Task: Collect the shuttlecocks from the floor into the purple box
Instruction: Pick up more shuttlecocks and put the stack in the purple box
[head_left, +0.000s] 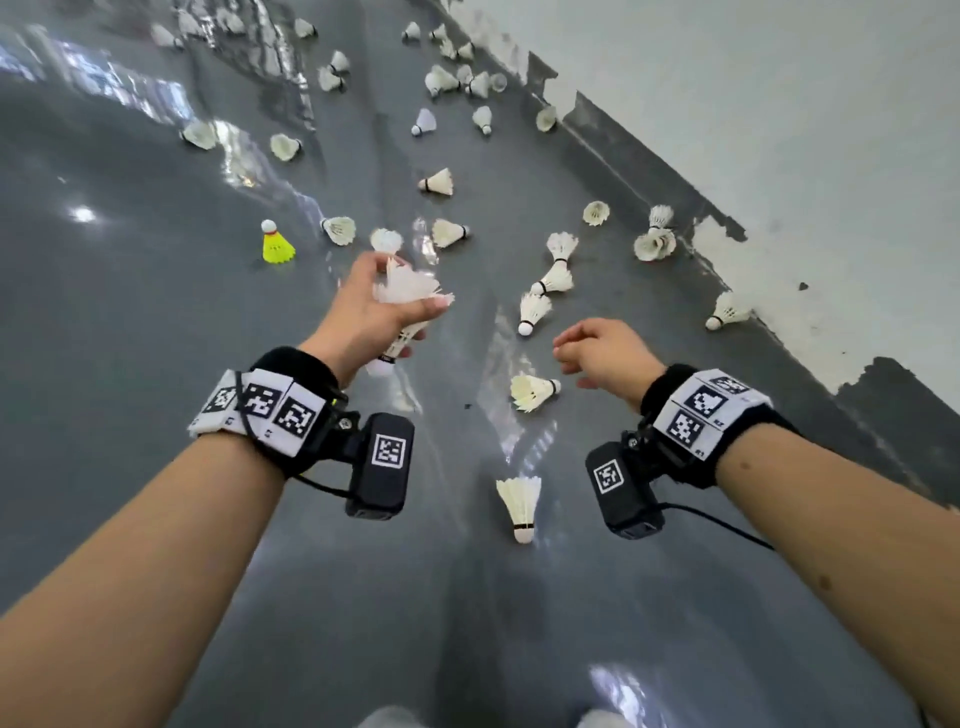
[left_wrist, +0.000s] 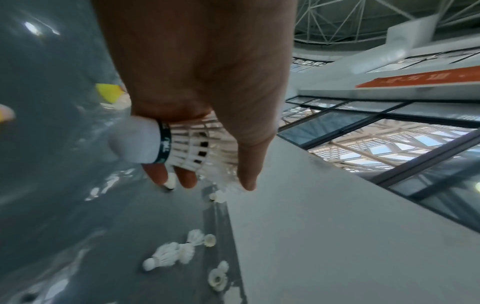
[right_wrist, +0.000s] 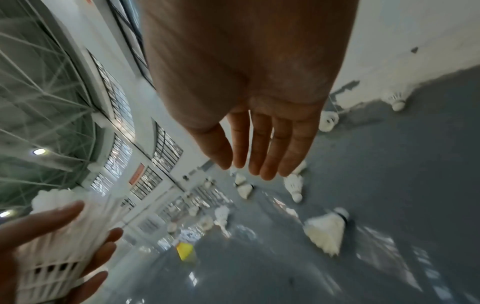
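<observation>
My left hand grips a bunch of white shuttlecocks, feathers up; the left wrist view shows a white cork with a dark band under the curled fingers. My right hand hangs empty with straight fingers above the floor. Close to it lie a white shuttlecock and another. One more shuttlecock lies nearer to me. Several white ones are scattered farther off, plus a yellow shuttlecock standing upright. No purple box is in view.
A glossy grey floor runs ahead. A white wall with a chipped dark skirting borders it on the right, with several shuttlecocks lying against it. Large windows and a roof truss show in the wrist views.
</observation>
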